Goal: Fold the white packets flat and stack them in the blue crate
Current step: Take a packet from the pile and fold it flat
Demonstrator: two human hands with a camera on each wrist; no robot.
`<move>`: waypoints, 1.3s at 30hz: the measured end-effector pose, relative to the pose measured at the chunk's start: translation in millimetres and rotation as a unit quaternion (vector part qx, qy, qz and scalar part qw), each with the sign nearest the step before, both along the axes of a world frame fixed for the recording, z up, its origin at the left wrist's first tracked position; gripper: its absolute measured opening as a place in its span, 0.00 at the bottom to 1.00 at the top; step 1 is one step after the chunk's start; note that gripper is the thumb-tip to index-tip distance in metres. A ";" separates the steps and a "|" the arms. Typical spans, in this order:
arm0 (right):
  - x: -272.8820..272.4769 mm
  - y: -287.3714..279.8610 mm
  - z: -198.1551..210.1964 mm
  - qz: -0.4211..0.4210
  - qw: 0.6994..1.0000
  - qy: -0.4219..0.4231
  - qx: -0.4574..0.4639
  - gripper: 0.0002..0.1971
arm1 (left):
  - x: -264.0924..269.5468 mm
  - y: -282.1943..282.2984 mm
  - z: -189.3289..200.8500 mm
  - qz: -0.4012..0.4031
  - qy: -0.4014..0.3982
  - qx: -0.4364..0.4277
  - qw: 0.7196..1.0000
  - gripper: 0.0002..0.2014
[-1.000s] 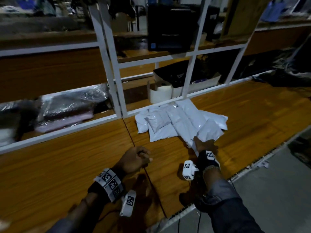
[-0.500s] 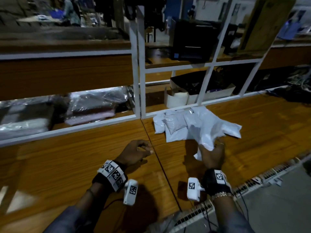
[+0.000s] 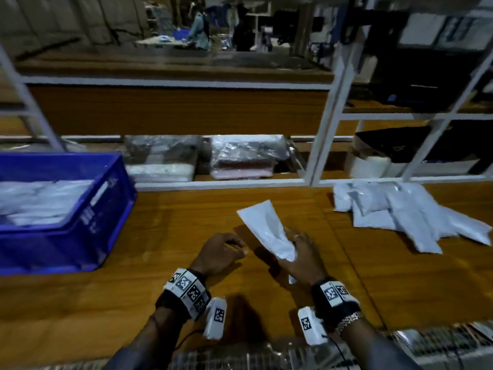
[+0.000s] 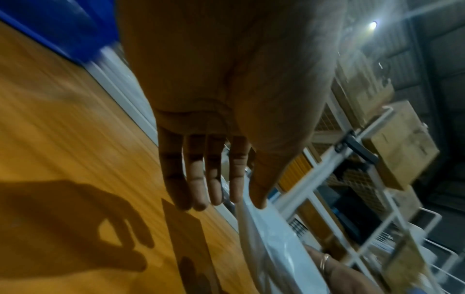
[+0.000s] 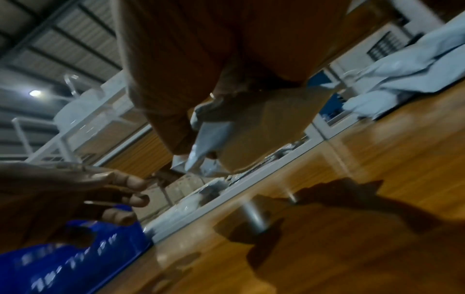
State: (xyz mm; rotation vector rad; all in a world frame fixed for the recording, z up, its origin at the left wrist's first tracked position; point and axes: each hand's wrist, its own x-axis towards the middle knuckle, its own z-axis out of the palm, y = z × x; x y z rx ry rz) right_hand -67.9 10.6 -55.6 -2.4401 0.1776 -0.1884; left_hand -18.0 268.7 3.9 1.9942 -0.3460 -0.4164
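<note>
My right hand (image 3: 298, 249) grips one end of a white packet (image 3: 262, 222) above the wooden table, and the packet's free end points away to the upper left. In the right wrist view the same packet (image 5: 208, 135) is bunched in the curled fingers. My left hand (image 3: 226, 249) hovers just left of the packet with loosely curled fingers and holds nothing; its fingers (image 4: 201, 179) hang relaxed over the table. A pile of white packets (image 3: 400, 212) lies at the right. The blue crate (image 3: 80, 236) at the left holds stacked white packets.
A white metal shelf frame (image 3: 322, 134) runs along the back of the table, with wrapped bundles (image 3: 245, 158) and a box behind it. The table's front edge with a metal strip is close to my wrists.
My right hand has pulled one packet off the pile and carried it left to the table's middle. The view has swung left, so the blue crate now shows. The left hand stays empty.
</note>
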 end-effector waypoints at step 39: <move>-7.5 105.8 -54.4 0.058 0.974 0.105 -0.193 0.43 | 0.3 15.6 -144.6 0.040 -0.195 0.331 0.922 0.25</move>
